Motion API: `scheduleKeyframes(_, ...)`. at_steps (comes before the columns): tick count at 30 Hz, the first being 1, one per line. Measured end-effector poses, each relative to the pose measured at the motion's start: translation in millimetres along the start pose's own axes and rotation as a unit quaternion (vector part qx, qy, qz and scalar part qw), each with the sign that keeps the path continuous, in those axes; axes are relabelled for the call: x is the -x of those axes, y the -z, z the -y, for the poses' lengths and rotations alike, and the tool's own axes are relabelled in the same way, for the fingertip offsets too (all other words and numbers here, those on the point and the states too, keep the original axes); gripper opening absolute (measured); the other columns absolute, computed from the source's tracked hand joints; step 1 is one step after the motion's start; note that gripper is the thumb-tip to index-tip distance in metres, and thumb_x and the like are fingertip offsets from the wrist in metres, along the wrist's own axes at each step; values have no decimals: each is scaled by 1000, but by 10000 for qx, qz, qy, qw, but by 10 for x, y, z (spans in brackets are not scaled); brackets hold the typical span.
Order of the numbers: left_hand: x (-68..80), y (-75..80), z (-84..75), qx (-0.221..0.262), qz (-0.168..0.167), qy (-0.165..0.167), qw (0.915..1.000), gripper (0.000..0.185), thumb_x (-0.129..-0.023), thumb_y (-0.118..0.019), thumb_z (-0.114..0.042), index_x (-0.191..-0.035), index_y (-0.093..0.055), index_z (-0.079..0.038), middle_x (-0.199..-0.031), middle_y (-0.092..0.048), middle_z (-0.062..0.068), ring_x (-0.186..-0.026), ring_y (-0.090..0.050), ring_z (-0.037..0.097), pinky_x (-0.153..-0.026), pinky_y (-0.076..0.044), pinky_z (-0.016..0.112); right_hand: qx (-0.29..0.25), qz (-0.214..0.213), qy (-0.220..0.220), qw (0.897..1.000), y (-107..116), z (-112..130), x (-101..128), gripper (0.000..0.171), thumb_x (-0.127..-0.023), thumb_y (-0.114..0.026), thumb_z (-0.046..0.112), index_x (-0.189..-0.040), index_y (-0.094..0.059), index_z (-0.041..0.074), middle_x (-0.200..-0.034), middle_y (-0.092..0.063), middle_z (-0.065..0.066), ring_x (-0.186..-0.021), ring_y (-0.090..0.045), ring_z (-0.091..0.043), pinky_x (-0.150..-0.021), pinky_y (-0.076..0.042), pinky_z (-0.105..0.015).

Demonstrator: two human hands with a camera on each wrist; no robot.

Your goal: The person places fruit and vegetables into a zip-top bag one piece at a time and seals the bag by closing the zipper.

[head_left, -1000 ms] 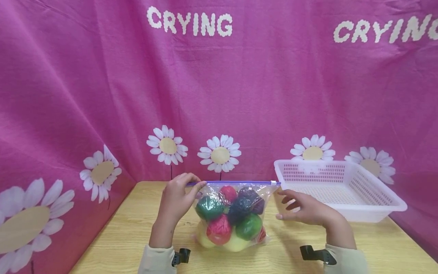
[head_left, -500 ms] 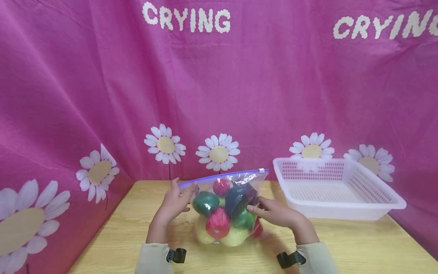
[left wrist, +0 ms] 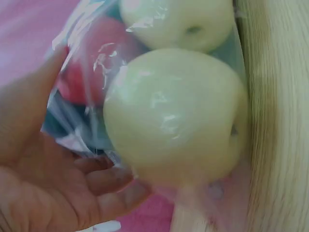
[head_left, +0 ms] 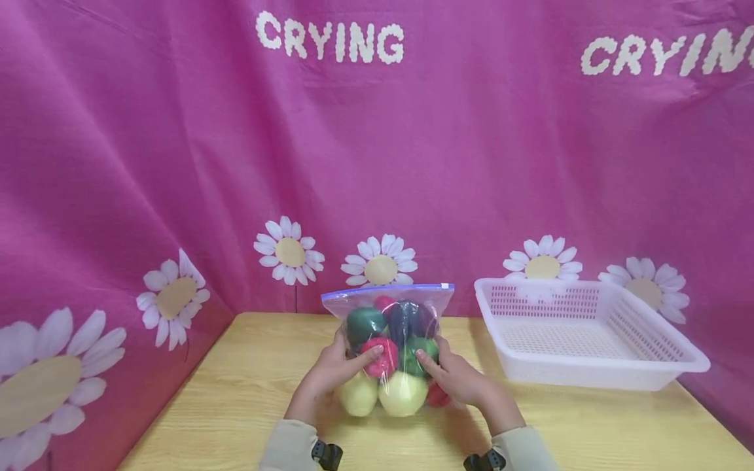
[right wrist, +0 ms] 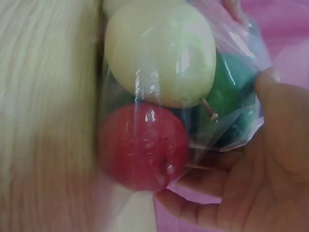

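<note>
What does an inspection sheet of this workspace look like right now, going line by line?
Surface: wooden table, bare around the bag.
Job's things: clear zip bag of toy fruit, standing upright, zip strip on top; yellow, red, green and dark pieces inside.
Clutter: white basket to the right, nothing seen in it.
Hands: left hand and right hand hold the bag from both sides.
Cables: nothing seen.
Surroundings: pink daisy cloth behind, printed CRYING.
</note>
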State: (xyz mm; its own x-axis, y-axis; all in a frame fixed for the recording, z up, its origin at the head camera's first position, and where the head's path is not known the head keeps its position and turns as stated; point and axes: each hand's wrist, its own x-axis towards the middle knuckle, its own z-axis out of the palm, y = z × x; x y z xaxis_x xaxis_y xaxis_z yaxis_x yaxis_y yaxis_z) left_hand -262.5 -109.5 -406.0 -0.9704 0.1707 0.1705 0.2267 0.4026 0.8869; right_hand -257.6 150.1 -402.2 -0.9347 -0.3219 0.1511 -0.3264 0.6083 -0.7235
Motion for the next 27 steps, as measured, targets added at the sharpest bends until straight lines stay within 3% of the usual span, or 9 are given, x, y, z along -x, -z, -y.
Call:
scheduleKeyframes(7,18,-196,-28,-831,-991,303,9911,94,-92,-71,-48,-154,-28,8,-147,-45,35,-135,-44,52,-110,-38,65,443,-181,-198,9987,37,68,100,85,-106,-51,41,-152,-14,-20,-140,-45,-44,-136,-42,-54,-112,-33,-64)
scheduleKeyframes(9,8,-207,-73,-1459,-1284,-102,9809,87,-91,-74,-41,-152,-34,7,-147,-46,32,-134,-45,51,-108,-40,64,675,-314,153,9971,45,102,84,80,-105,-55,35,-152,-19,-18,-145,-41,-42,-137,-40,-55,-113,-33,-64)
scheduleKeyframes(11,0,-203,-135,-2193,-1480,-779,9612,71,-90,-76,-33,-145,-48,2,-141,-54,26,-130,-51,46,-102,-45,64,801,-415,734,9932,40,141,58,68,-104,-58,27,-150,-31,-15,-150,-38,-38,-139,-38,-53,-114,-32,-63)
scheduleKeyframes(13,10,-194,-193,-2698,-1287,-1427,9436,55,-90,-77,-27,-136,-60,-2,-138,-59,20,-128,-54,40,-102,-48,59,914,-416,1322,9861,24,174,32,55,-103,-60,22,-145,-45,-10,-149,-44,-31,-137,-43,-50,-113,-35,-62)
scheduleKeyframes(15,31,-191,-232,-2905,-738,-1775,9374,49,-90,-77,-30,-131,-66,-5,-137,-62,16,-129,-56,36,-102,-49,57,1030,-306,1688,9798,3,195,19,48,-102,-60,21,-141,-53,-6,-149,-48,-27,-138,-43,-47,-113,-35,-61)
scheduleKeyframes(17,61,-195,-256,-2754,-54,-1629,9474,55,-91,-77,-38,-135,-65,-7,-143,-59,14,-135,-52,34,-106,-46,56,1145,-182,1710,9784,-18,203,24,47,-103,-60,22,-141,-55,-5,-149,-48,-26,-140,-41,-48,-113,-33,-63)
scheduleKeyframes(19,71,-197,-257,-2725,319,-1368,9518,69,-89,-76,-48,-143,-59,-8,-150,-52,15,-142,-45,35,-109,-43,58,1279,-91,1578,9791,-39,202,31,51,-103,-60,24,-144,-52,-4,-154,-43,-26,-143,-35,-50,-114,-31,-64)
scheduleKeyframes(22,56,-196,-233,-2636,398,-1091,9576,79,-88,-72,-58,-149,-53,-12,-156,-45,14,-147,-36,38,-112,-35,65,1232,-90,1407,9823,-76,200,27,55,-104,-57,25,-149,-45,-5,-158,-34,-27,-147,-24,-51,-117,-25,-64)
scheduleKeyframes(27,40,-253,-166,-2895,422,-967,9514,97,-85,-67,-69,-158,-37,-13,-167,-25,13,-154,-17,38,-115,-20,72,1239,-272,1482,9808,-176,176,-8,54,-107,-50,24,-150,-41,-7,-160,-30,-28,-148,-22,-52,-114,-26,-69)
